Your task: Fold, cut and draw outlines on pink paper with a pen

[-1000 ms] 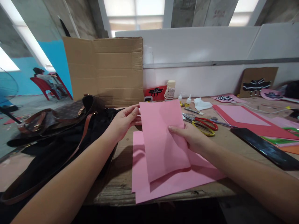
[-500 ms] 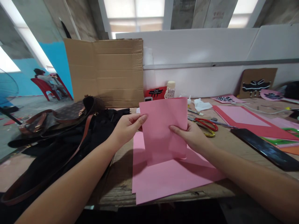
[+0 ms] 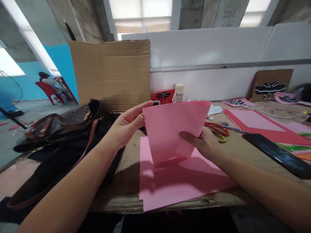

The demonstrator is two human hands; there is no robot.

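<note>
Wooden tabletop (image 3: 131, 178) beneath bright windows (image 3: 142, 13): a person's right hand (image 3: 206, 140) pinches a bowed pink paper sheet (image 3: 167, 129) at its right edge, apparently to keep it upright above flat pink sheets (image 3: 179, 191). The left hand (image 3: 123, 127) is spread at the opposite edge, perhaps steadying it; whether it grips cannot be told. Red-handled scissors (image 3: 214, 124) lie just beyond the right hand, seemingly for easy reach.

Brown cardboard (image 3: 123, 74) stands at the back edge of the worktop (image 3: 234, 145), left of a cream-topped bottle (image 3: 179, 94) near that edge.
</note>
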